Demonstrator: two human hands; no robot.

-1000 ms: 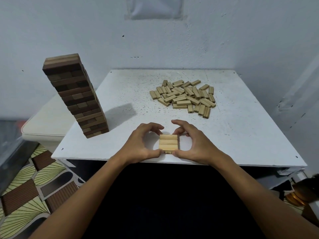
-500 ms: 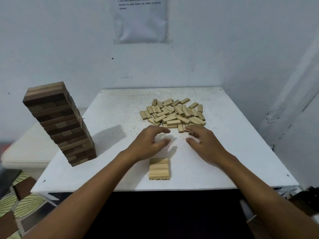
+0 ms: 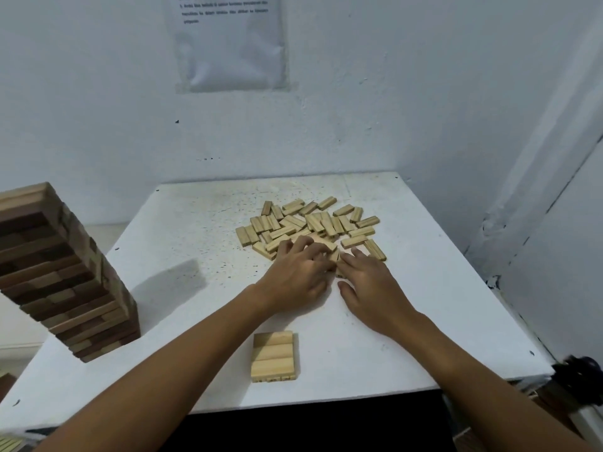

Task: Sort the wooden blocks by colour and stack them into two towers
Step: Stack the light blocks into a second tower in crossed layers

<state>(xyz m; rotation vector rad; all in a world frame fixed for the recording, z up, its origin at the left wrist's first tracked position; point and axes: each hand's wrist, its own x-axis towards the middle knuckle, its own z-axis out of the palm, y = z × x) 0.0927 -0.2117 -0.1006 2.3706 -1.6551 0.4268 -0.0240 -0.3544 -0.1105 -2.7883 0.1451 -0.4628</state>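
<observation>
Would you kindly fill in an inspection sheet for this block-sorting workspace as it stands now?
Surface: white speckled square table, dark flecks at the middle.
Job's things: tall dark-and-light wooden block tower at the left edge; three light wooden blocks laid side by side near the front edge; loose pile of light wooden blocks toward the back.
Clutter: nothing seen on the table.
Grippers: left hand and right hand both reach into the pile's near edge; grasp unclear.
Cables: nothing seen.
Surroundings: white wall, plastic-sleeved printed sheet stuck on it.
</observation>
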